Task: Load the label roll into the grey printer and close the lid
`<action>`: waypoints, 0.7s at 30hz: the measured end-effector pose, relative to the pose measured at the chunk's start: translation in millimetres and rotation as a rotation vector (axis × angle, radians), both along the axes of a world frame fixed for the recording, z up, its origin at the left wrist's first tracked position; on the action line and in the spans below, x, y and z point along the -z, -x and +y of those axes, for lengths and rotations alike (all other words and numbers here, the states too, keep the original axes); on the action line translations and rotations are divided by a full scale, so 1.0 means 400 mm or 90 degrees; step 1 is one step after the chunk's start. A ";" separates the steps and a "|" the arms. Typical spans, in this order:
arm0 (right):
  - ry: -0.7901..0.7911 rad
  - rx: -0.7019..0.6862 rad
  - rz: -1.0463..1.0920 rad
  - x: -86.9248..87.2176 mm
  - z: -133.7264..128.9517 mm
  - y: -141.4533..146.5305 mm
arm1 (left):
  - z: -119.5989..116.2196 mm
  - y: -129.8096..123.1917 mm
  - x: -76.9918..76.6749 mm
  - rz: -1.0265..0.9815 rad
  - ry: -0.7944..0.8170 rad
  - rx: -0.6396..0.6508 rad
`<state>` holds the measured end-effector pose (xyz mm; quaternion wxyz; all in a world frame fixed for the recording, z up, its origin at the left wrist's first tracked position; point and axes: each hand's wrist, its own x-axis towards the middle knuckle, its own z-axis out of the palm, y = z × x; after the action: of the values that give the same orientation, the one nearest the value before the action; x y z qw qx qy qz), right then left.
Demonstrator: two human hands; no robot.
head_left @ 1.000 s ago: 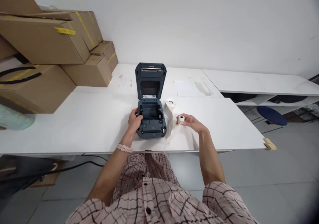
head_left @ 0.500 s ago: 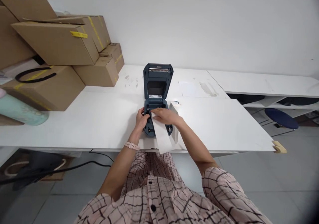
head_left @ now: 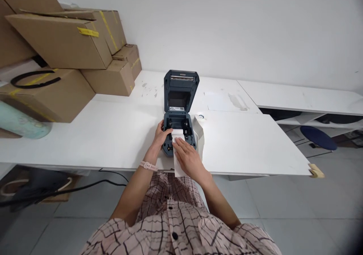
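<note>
A dark label printer (head_left: pixel 182 88) stands on the white table with its lid raised. My left hand (head_left: pixel 159 138) grips the printer's left side, fingers outside and thumb reaching over the rim towards the paper. A white paper strip (head_left: pixel 178 169) runs from inside the printer over its front and past the table edge. My right hand (head_left: pixel 188 156) lies on this strip with its fingers stretched out, pressing it over the printer's front part. Part of the strip is hidden under that hand.
Cardboard boxes (head_left: pixel 68 45) are stacked on the left, with a black hoop (head_left: pixel 35 82) on one and a pale green bottle (head_left: pixel 22 122) in front. White backing paper (head_left: pixel 199 136) lies right of the printer. A blue stool (head_left: pixel 318 138) stands beyond the table (head_left: pixel 249 141).
My right hand has moved from inside the printer towards me and now lies flat on the strip. The strip hangs straighter and further left. My left hand stays on the printer's side.
</note>
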<state>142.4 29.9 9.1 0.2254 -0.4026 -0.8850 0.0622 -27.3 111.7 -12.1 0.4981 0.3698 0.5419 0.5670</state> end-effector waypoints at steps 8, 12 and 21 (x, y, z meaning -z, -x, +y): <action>0.014 0.024 -0.002 0.006 -0.020 0.007 | 0.007 0.000 0.004 0.002 0.003 0.006; 0.039 -0.003 0.045 0.003 -0.022 -0.005 | 0.006 0.001 0.005 0.005 0.005 0.009; 0.145 -0.062 0.096 -0.037 -0.042 -0.046 | 0.005 0.001 -0.009 0.010 0.007 0.023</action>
<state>160.8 12.9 24.0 0.2405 -0.3766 -0.8712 0.2030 -27.9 113.6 -8.6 0.5061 0.3809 0.5422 0.5521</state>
